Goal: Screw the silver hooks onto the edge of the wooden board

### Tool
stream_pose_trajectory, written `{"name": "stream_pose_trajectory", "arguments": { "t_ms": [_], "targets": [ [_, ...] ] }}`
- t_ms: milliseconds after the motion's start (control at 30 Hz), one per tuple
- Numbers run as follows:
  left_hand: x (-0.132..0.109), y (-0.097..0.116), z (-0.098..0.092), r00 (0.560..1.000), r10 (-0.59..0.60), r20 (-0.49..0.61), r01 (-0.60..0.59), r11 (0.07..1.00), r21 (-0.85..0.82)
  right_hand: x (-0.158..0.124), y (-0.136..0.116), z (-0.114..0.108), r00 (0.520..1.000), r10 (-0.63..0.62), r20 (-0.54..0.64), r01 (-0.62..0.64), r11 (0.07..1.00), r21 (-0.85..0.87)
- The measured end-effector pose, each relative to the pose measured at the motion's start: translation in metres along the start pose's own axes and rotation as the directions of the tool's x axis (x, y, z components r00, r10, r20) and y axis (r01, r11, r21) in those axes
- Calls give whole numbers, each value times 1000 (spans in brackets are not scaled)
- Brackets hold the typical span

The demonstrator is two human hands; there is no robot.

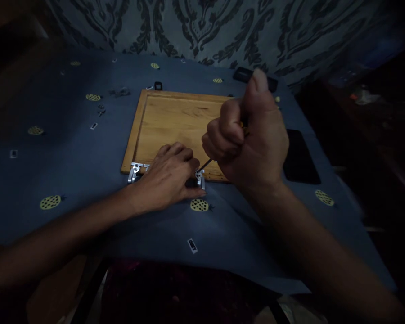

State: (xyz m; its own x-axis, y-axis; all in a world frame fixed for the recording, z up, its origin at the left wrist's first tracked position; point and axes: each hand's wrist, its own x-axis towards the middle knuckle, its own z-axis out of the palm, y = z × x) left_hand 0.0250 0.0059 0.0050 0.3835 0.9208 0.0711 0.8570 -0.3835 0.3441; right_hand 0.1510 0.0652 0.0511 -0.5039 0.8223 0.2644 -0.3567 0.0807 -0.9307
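My right hand (253, 135) is closed in a fist around a screwdriver (205, 165); its thin shaft slants down to the left. The tip meets a silver metal bracket (201, 181) at the near edge of a wooden board (175, 119). Bent over that same edge, my left hand (168, 175) grips the metalwork, fingers curled on the board side and thumb stretched along the near side beside the bracket. Left of it shows a second silver bracket (133, 172). What lies between the two brackets is mostly hidden under my left hand.
A blue cloth (87, 171) with pineapple prints covers the table. Small metal parts (101, 109) and a greyish cluster (120, 92) lie at the left. Behind the board is a small black buckle-like piece (158, 86). Right are a dark flat slab (302, 155) and a dark case (242, 74).
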Motion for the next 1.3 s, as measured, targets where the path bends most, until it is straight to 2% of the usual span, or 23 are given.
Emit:
{"name": "stream_pose_trajectory", "arguments": {
  "t_ms": [100,200,267,367,500,633,767,900,1067,1167,1300],
  "targets": [
    [0,1,-1,1000,-3,4,3,1000,-3,-2,2,1,997,-52,-63,52,999,3],
    [0,1,-1,1000,2,3,-2,1000,1,-4,4,3,982,-106,-156,89,990,-113],
    [1,1,-1,1000,3,9,-3,1000,11,-6,4,5,965,-128,-230,85,979,-188],
    [1,1,-2,1000,3,13,-3,1000,10,-9,4,10,938,-136,-320,72,976,-204],
    [1,1,-2,1000,10,2,-10,1000,4,-11,4,14,916,-175,-360,104,972,-208],
    [0,1,-1,1000,5,-6,-5,1000,15,-8,4,9,928,-138,-347,84,982,-167],
    [1,1,-1,1000,1,5,-2,1000,29,-7,8,-1,967,-65,-248,36,992,-120],
    [1,2,-1,1000,-9,28,9,999,31,-15,16,-12,978,-126,-169,76,958,-276],
    [0,-1,1,1000,1,0,0,1000,29,-32,21,-25,985,-159,-62,118,895,-430],
    [0,-1,1,1000,9,2,-9,1000,27,-41,23,-33,993,-118,-19,91,849,-520],
    [0,0,1,1000,1,13,-1,1000,24,-49,26,-40,1000,-15,25,26,857,-514]
  ]
}}
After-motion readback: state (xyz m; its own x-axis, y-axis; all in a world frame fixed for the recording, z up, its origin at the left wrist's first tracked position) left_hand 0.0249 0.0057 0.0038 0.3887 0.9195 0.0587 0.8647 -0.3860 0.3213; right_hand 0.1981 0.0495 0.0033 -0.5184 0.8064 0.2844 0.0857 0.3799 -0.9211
